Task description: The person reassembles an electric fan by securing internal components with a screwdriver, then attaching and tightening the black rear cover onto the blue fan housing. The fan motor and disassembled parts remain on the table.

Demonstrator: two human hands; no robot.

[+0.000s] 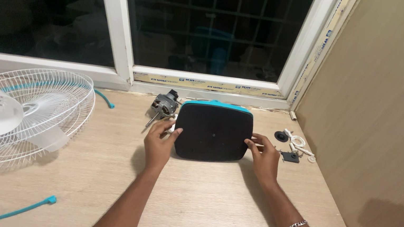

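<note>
On a pale wooden desk (198, 209) below a dark window (210, 24), left hand (159, 144), right hand (263, 157) – both grasping black fan base (213, 134) (edges).

Warm indoor light from overhead; window (210, 24) beyond the hands black with faint reflections; soft shadows on tabletop (200, 198); edges bowed.

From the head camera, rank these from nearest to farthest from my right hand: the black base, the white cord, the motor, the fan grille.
1. Black base: touching the right hand, on its left.
2. White cord: just right, by the wall.
3. Motor: beyond the base's far left corner.
4. Fan grille: far left of the desk.
</note>
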